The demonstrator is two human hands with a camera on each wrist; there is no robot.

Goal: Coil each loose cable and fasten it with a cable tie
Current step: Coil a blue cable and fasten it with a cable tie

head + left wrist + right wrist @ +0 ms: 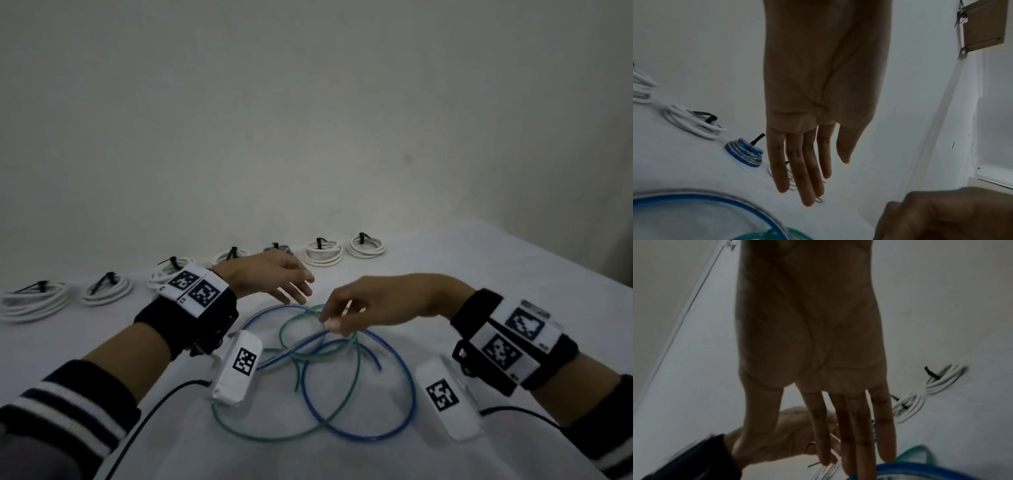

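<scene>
A loose blue cable [407, 370] and a loose green cable [357, 377] lie tangled in wide loops on the white table [479, 274]. My right hand [330, 322] reaches down onto the tangle, its straight fingers [851, 443] touching the blue cable [920, 466] where it crosses the green cable [920, 451]. My left hand [301, 287] hovers just behind the loops with fingers [803, 175] stretched out and nothing in them. The blue cable [715, 197] curves below the left palm.
A row of tied coils runs along the back of the table: several white coils [323, 253] with black cable ties and one small blue coil [745, 152]. Black camera leads [150, 411] trail off both wrists toward the front edge.
</scene>
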